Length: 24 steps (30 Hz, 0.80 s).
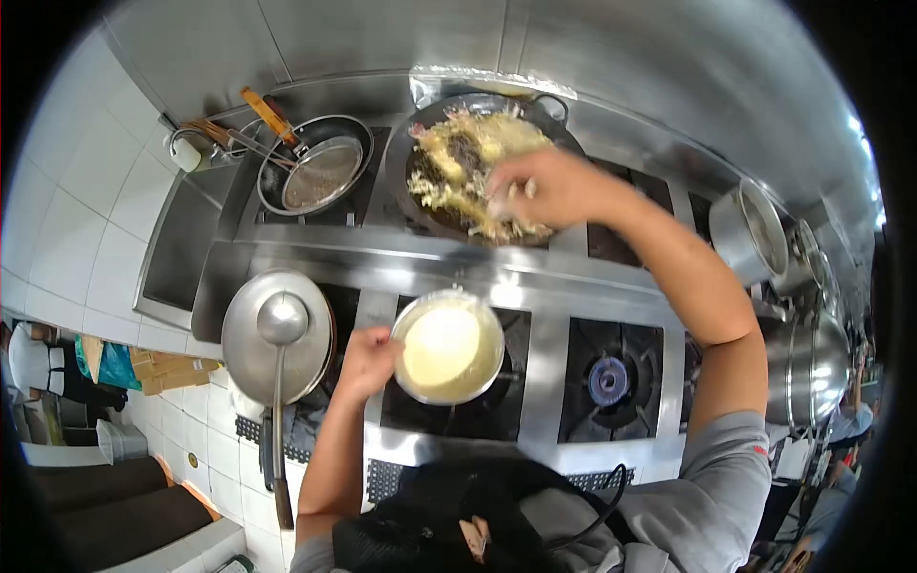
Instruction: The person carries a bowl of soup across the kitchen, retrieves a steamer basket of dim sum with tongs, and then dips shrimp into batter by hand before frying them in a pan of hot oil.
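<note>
Bowl (493, 346) held by curled left hand (369, 364); right hand (543, 189) over wok (399, 164), grip unclear.

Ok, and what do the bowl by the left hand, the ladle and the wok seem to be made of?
Bowl: likely stainless steel; its rim and wall look silvery and shiny. Ladle: also likely steel, smooth and reflective; its dark brown handle end could be wood or plastic. Wok: probably iron or carbon steel, judging by its dark, seemingly matte wall, though possibly coated.
</note>
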### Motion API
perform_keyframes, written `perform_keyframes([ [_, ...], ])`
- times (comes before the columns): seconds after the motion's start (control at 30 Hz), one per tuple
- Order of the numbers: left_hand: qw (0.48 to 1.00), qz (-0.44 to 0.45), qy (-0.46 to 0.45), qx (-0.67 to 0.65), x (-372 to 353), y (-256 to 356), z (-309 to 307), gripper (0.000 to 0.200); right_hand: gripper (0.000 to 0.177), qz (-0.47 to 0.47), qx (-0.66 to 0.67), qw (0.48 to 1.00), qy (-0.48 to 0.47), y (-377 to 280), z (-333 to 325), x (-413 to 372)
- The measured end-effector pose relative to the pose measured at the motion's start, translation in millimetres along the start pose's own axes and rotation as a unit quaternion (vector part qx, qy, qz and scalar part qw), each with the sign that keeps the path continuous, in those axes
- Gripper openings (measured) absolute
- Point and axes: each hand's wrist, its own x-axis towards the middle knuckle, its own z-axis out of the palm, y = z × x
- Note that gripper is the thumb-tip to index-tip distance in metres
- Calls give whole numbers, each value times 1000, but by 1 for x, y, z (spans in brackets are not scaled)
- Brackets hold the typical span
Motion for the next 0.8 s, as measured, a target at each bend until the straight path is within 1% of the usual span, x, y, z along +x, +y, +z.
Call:
perform_keyframes([
  [0.03, 1000, 8, 9, -4, -5, 10, 4, 20, 26, 36, 67, 994, -75, -31, 21, -12],
  [0.07, 1000, 21, 20, -9, -5, 24, 9, 23, 28, 8, 33, 993, -114, -43, 52, -23],
  [0.1, 1000, 19, 11, -18, -7, 33, 11, 23, 32, -64, 31, 989, -127, -47, 84, -34],
  [0.17, 999, 22, -1, -39, -7, 38, 19, 22, 43, -31, -4, 984, -174, -73, 131, -52],
  [0.2, 998, 15, -11, -62, -7, 43, 22, 22, 43, -31, -5, 985, -169, -76, 149, -57],
  [0.27, 999, 10, -19, -37, -11, 55, 26, 21, 56, -20, -107, 983, -145, -86, 172, -61],
  [0.3, 1000, 16, -8, -26, -8, 51, 29, 20, 62, 30, -147, 970, -190, -91, 176, -60],
  [0.33, 999, 17, -9, -25, -8, 52, 30, 20, 62, 31, -147, 970, -189, -93, 180, -59],
  [0.4, 1000, 15, -8, -18, -9, 56, 32, 24, 57, 113, -153, 920, -343, -93, 184, -51],
  [0.43, 1000, 18, -3, -1, -11, 59, 31, 24, 50, 125, -144, 903, -386, -92, 180, -45],
  [0.47, 1000, 19, -3, 0, -12, 62, 30, 24, 43, 118, -146, 933, -307, -93, 177, -47],
  [0.53, 999, 32, -6, -14, -15, 69, 27, 20, 41, 100, -203, 951, -211, -92, 178, -49],
  [0.57, 999, 29, -4, -16, -15, 73, 25, 20, 41, 98, -205, 951, -210, -94, 174, -44],
  [0.63, 999, 35, -1, -15, -14, 80, 21, 19, 38, 130, -182, 905, -363, -98, 168, -35],
  [0.67, 999, 43, 2, -14, -11, 84, 18, 19, 38, 130, -186, 905, -360, -98, 165, -32],
  [0.73, 998, 54, 3, -12, -2, 87, 11, 18, 33, 104, -207, 950, -208, -96, 160, -30],
  [0.77, 998, 53, 1, -19, -1, 93, 8, 17, 29, 128, -205, 938, -248, -100, 160, -25],
  [0.8, 998, 53, 0, -24, -1, 99, 4, 16, 29, 128, -205, 938, -249, -102, 156, -23],
])
